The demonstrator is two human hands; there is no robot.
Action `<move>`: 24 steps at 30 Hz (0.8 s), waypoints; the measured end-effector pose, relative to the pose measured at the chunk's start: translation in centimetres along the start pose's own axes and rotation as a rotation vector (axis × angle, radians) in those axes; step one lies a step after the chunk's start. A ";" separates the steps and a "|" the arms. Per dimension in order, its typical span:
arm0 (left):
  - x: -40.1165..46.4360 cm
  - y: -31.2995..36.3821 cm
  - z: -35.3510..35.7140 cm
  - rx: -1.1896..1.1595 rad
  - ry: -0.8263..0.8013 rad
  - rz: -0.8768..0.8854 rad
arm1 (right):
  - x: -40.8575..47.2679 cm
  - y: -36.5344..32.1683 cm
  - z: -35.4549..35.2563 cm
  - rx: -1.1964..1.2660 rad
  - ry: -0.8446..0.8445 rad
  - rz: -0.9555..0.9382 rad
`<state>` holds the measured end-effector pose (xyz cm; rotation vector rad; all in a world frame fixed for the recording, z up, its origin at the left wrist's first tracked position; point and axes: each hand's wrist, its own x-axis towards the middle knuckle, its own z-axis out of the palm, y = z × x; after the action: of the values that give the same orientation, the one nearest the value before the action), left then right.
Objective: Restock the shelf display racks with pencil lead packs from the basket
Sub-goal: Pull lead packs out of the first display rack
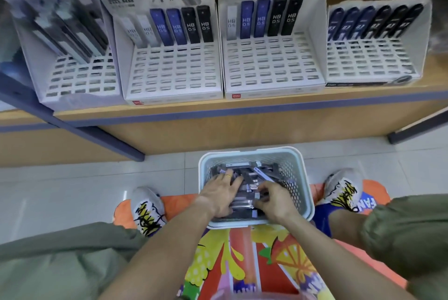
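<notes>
Both my hands are down in the basket (300, 178) on the floor. Left hand (221, 194) lies flat, fingers straight, on the loose lead packs (252, 176). Right hand (272, 200) has its grip curled round a few packs. Display racks (271, 67) on the shelf (218, 115) above, back rows filled.

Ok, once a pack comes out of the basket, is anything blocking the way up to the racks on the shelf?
Nothing visible does. Both the left hand and right hand are down among the pencil lead packs in the basket. Above it, the display racks sit at the shelf edge, front slots empty and open.
</notes>
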<state>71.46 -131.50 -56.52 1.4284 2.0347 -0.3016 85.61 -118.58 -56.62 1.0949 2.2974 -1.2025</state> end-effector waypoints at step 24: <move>0.0 1.1 0.5 -0.174 0.161 -0.060 | -0.3 -1.4 0.0 0.171 0.177 -0.149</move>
<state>72.66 -131.30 -56.77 1.3230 2.1766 -0.0333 84.74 -119.21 -55.67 1.1468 2.4850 -1.4339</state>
